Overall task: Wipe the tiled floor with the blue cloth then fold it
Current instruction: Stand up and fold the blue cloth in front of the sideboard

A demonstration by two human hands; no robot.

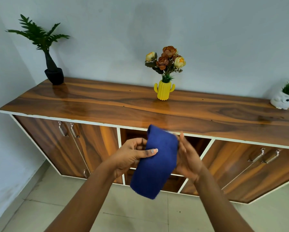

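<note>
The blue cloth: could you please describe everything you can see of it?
The blue cloth is a deep blue, soft-looking fabric, folded into a thick oblong and held up in the air, tilted, before the wooden cabinet. The left hand pinches its left edge, thumb across the front; the right hand lies flat against its right side.

The bench [106, 104] top lay mostly bare between the black potted plant [54, 75] at its left end, the yellow cactus vase [163, 90] mid-back and the owl planter [282, 101] far right. Open floor [140, 213] lay below.
</note>
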